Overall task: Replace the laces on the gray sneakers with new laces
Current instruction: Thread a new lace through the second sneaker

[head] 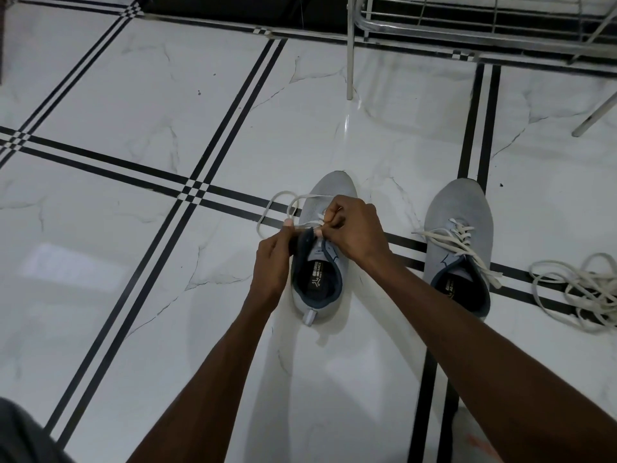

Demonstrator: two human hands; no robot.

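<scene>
Two gray sneakers were seen on a white marble-patterned floor crossed by black double lines. The left sneaker was being worked on, toe pointing away, while the right sneaker stood well apart from it, already threaded with a pale lace whose ends were left loose and untied. A pale lace was looped out to the left of the near shoe's eyelets. The left hand was curled at the shoe's collar, with the fingertips pinching what appeared to be the collar edge and a strand of the lace; exactly which could not be told. The right hand was closed over the eyelet area, the thumb and fingers pinched on the lace there. A tangled heap of pale laces was left on the floor beside the right sneaker, near the picture's right edge; whether these were the old ones could not be told. It was judged that roughly half the job remained: one shoe seemed laced but unknotted, and the other was only partly threaded, though how many eyelets were filled was hidden under the hands. At the far side, the legs of a metal rack were seen against a dark strip along the wall.
</scene>
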